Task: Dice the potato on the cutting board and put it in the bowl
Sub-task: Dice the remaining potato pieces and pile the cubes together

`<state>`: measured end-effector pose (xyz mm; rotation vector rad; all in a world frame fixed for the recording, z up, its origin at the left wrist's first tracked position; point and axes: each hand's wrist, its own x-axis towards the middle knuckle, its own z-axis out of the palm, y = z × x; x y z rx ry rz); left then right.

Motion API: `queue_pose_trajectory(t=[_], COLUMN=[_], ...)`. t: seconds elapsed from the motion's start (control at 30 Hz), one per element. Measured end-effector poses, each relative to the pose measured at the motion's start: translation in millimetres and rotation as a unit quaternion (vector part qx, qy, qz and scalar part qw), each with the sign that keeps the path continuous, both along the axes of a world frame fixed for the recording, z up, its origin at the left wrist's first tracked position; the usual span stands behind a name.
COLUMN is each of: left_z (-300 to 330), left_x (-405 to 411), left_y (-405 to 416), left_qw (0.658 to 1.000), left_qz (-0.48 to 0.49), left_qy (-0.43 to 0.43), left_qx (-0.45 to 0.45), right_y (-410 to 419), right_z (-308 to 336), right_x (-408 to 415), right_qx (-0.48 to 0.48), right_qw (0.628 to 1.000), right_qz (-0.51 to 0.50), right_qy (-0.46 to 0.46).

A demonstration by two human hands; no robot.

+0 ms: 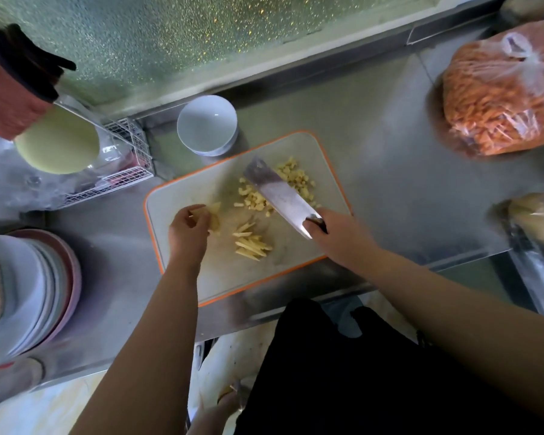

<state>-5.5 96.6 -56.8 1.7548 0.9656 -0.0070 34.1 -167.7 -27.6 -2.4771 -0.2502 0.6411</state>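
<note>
Far out past the left hand stand stacked plates [29,296], with a wire rack [123,171] beyond them. The left hand [189,230] sits over the near-left part of the board [226,277], its fingers curled round a few potato slices [215,215] that have yet to be cut into sticks. Just right of that hand, between the two hands, lies a small heap of sticks [252,243], loosely side by side and untouched. Beyond them, on the far side of both hands, is the pile of dice [289,186], spread partly under the blade. The bowl [206,125] stands beyond the board's far edge, up from the left hand and touching or nearly touching the board (it looks empty). The right hand [333,233] is wrapped round the handle of the knife [280,199], whose broad blade slants away over the dice; whether it rests on them or hangs above I cannot tell. Far beyond the right hand sits a bag of orange shreds [503,95].

The step in hand seems to be dicing, roughly midway: some cubes done, sticks and slices waiting, nothing yet moved over. Next, I judge, the slices need laying flat and steadying with fingertips tucked back, and the blade brought across to them.
</note>
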Motion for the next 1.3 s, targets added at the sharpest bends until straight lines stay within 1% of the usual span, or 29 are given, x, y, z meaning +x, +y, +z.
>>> queue_pose_trajectory(t=[0.03,0.07,0.1,0.13,0.17,0.2,0.23,0.27,0.3,0.33,0.37,0.47,0.57,0.67,0.73,0.83,0.93,1.0,1.07,1.1,1.2,1.3], left_z=[-3,-6,-8,-8,-8,-10,-11,-15,-18,-22,-24,-27,-32,-38,-42,-45,-42,-35,-30,-29,-28,-30], left_x=[-3,-6,-9,-12,-13,-13,-14,-16,-17,-18,-19,-19,-21,-26,-31,-39,-43,-42,-40,-40,-44,-52], left_y=[6,10,12,10,7,3,-4,-9,-13,-14,-15,-15,-17,-26,-37,-62,-91,-105,-112,-113,-109,-101], left_qw=[0.997,0.982,0.956,0.923,0.891,0.863,0.835,0.809,0.786,0.775,0.772,0.767,0.771,0.796,0.827,0.896,0.936,0.959,0.970,0.971,0.964,0.961], left_qz=[-0.027,-0.063,-0.105,-0.153,-0.217,-0.299,-0.382,-0.452,-0.499,-0.522,-0.529,-0.536,-0.524,-0.485,-0.436,-0.306,-0.187,-0.119,-0.085,-0.084,-0.120,-0.156], left_qy=[0.026,0.048,0.046,0.015,-0.025,-0.051,-0.046,-0.017,0.016,0.040,0.047,-0.003,-0.060,-0.075,-0.055,-0.003,0.032,0.054,0.069,0.074,0.071,0.043], left_qx=[0.072,0.171,0.271,0.352,0.397,0.405,0.393,0.376,0.364,0.355,0.349,0.352,0.357,0.355,0.350,0.322,0.298,0.251,0.217,0.212,0.226,0.225], right_y=[2,3,5,6,7,7,7,7,6,5,4,1,-3,-4,-2,3,7,8,9,9,8,7], right_z=[0,-1,-1,-1,-1,-1,-1,-1,-2,-2,-3,-5,-10,-9,-6,-5,-5,-6,-8,-9,-13,-18], right_x=[-1,-1,-2,-2,-2,-2,-3,-3,-4,-4,-4,-5,-6,-10,-12,-14,-16,-16,-16,-16,-16,-19], right_qx=[-0.002,-0.002,-0.001,-0.001,-0.003,-0.005,-0.005,-0.004,-0.004,-0.003,-0.002,-0.006,-0.019,-0.038,-0.058,-0.083,-0.105,-0.110,-0.114,-0.114,-0.121,-0.118], right_qw=[1.000,1.000,1.000,1.000,1.000,1.000,1.000,1.000,1.000,1.000,1.000,1.000,1.000,0.999,0.997,0.994,0.991,0.989,0.988,0.988,0.986,0.985], right_qz=[0.004,0.008,0.010,0.011,0.010,0.007,0.003,-0.001,-0.003,-0.003,-0.005,-0.009,0.005,0.030,0.049,0.064,0.077,0.082,0.088,0.090,0.094,0.106], right_qy=[0.002,0.005,0.006,0.005,0.006,0.009,0.013,0.015,0.016,0.013,0.013,0.018,0.013,0.004,-0.019,-0.033,-0.037,-0.049,-0.051,-0.050,-0.061,-0.070])
